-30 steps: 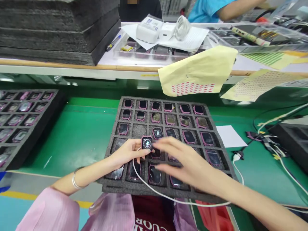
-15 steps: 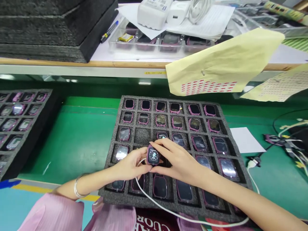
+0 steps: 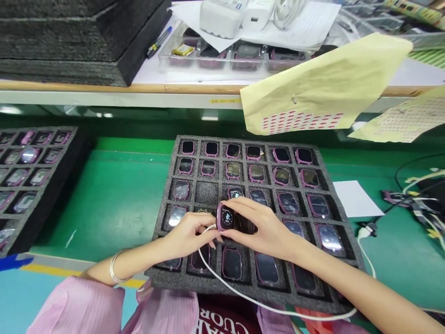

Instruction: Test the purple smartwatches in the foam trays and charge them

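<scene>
A purple smartwatch body (image 3: 227, 217) with a lit dial is gripped along its edges by my right hand (image 3: 267, 228), thumb below and fingers above. Touching or nearly touching its left side, my left hand (image 3: 190, 234) pinches the end of a white cable (image 3: 236, 293). My fingers hide the cable's tip, so I cannot tell whether it meets the watch. Both hands are above a black foam tray (image 3: 250, 290) holding rows of purple-framed watch bodies. Another lit watch (image 3: 235, 192) sits in a pocket just behind the held one.
A second foam tray (image 3: 66, 157) of watches stands at the left. Behind, a shelf (image 3: 194, 88) carries black foam blocks (image 3: 62, 41), a clear box (image 3: 174, 60) and white chargers (image 3: 222, 18). Yellow sheets (image 3: 313, 93) hang from it. White paper (image 3: 356, 199) and tangled cables (image 3: 424, 208) are at right.
The held watch has shifted slightly right and up and turned a little. My left fingers have drawn away from its face and now pinch the cable end at its left side.
</scene>
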`<action>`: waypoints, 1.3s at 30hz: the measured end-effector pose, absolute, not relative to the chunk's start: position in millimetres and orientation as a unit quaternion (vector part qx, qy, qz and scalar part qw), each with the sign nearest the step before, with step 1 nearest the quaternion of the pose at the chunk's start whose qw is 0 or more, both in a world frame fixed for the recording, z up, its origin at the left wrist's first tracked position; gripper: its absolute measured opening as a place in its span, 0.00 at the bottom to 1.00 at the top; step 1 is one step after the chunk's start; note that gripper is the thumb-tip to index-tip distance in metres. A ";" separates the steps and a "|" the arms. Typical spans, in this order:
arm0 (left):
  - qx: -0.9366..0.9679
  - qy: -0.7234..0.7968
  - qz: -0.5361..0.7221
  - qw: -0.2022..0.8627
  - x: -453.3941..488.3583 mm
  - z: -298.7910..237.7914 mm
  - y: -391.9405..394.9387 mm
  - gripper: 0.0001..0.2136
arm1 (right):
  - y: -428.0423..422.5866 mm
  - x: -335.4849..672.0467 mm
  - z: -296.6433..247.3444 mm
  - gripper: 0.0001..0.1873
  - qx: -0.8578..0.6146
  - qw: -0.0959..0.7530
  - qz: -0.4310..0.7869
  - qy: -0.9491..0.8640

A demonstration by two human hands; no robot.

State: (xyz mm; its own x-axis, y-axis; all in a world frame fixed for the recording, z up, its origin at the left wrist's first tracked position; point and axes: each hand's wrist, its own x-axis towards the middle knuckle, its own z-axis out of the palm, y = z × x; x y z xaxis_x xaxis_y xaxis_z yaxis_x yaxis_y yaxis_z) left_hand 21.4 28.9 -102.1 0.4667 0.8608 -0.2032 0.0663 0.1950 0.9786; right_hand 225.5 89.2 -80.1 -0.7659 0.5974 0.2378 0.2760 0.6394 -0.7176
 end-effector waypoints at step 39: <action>0.387 0.453 0.370 0.712 17.5 -104.9 25.8 0.14 | 69.5 201.3 -102.2 0.21 -0.254 0.339 0.329 -0.844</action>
State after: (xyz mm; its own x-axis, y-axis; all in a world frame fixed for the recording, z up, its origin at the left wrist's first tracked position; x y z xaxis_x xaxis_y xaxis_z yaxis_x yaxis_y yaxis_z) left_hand 17.5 25.8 -104.9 0.3153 0.8786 -0.3588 -0.1763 0.4257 0.8875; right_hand 201.3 69.5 -102.2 -0.6418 0.6510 0.4054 0.2052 0.6551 -0.7272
